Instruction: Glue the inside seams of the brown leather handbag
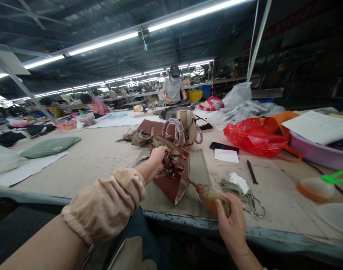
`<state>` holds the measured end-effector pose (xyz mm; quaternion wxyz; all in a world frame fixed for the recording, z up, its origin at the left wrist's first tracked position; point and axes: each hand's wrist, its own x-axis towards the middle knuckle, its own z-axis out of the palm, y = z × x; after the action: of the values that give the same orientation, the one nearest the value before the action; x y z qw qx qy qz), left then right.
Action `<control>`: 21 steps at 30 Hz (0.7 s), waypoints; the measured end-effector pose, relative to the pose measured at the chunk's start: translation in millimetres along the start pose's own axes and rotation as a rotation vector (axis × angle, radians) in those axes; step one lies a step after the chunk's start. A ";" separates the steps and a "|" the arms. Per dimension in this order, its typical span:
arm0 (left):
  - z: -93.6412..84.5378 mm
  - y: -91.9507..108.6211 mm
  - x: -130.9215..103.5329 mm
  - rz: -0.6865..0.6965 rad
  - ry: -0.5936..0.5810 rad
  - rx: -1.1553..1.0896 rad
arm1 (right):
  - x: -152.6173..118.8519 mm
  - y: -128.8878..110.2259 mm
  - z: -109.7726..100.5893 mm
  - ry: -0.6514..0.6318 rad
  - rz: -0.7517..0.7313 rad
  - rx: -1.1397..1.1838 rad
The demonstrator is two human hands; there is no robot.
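A brown handbag [171,184] stands tilted near the table's front edge, its handles wrapped in clear film. My left hand [159,156] is closed on the tan lining at the bag's open top. In my right hand [233,217] is a squeeze bottle [213,198] of amber glue with a red nozzle. The nozzle's thin tip points at the bag's side edge; whether it touches I cannot tell. More brown bags [151,129] with film-wrapped handles lie just behind.
Scissors [255,205] lie right of the bottle beside a crumpled white tissue [238,183]. Beyond are a black pen-like tool [252,171], a phone [224,146], a red plastic bag [250,137] and a purple basin [320,152]. A co-worker [173,88] stands across the table.
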<state>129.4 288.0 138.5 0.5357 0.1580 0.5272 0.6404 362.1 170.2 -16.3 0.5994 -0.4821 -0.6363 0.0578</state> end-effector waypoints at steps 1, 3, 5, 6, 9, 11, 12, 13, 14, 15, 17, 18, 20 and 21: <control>0.3 -0.8 0.1 0.000 0.002 0.013 | 0.8 -0.6 -0.3 0.006 0.000 -0.001; 0.9 -2.3 0.1 0.005 0.005 0.032 | 2.9 -2.2 -0.8 0.014 -0.019 -0.011; 1.2 -3.0 -0.2 0.015 0.008 0.038 | 5.4 -4.3 -1.3 0.011 -0.042 -0.025; 1.2 -2.9 -0.5 0.017 0.009 0.041 | 6.6 -5.4 -1.5 0.010 -0.051 -0.029; 0.4 -2.0 -2.0 0.015 0.011 0.054 | 9.3 -7.7 -1.1 0.011 -0.077 -0.038; -0.6 -2.1 -3.1 0.014 0.011 0.065 | 9.6 -7.2 0.5 0.009 -0.116 -0.049; -1.0 -2.6 -3.4 0.015 0.012 0.072 | 9.3 -6.2 1.8 0.006 -0.139 -0.057; -1.4 -3.3 -3.6 0.019 0.014 0.079 | 8.8 -4.9 3.2 0.001 -0.161 -0.065; -1.7 -4.3 -3.5 0.026 0.017 0.086 | 8.0 -3.3 4.6 -0.007 -0.176 -0.073; -1.8 -5.4 -3.0 0.034 0.021 0.093 | 7.1 -1.8 6.0 -0.016 -0.181 -0.080; -1.5 -7.5 -1.2 0.056 0.029 0.101 | 4.9 0.6 7.8 -0.041 -0.168 -0.084; -1.0 -8.4 0.0 0.066 0.031 0.103 | 3.7 1.1 8.0 -0.059 -0.156 -0.081; 0.3 -9.8 2.5 0.086 0.035 0.105 | 1.4 0.5 6.9 -0.096 -0.129 -0.071; 1.0 -10.5 3.5 0.096 0.036 0.105 | 0.5 -0.5 5.7 -0.114 -0.117 -0.065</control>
<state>134.3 290.1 128.8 0.4859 0.1993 0.5615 0.6395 357.3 173.1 -17.2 0.5486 -0.4591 -0.6982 0.0293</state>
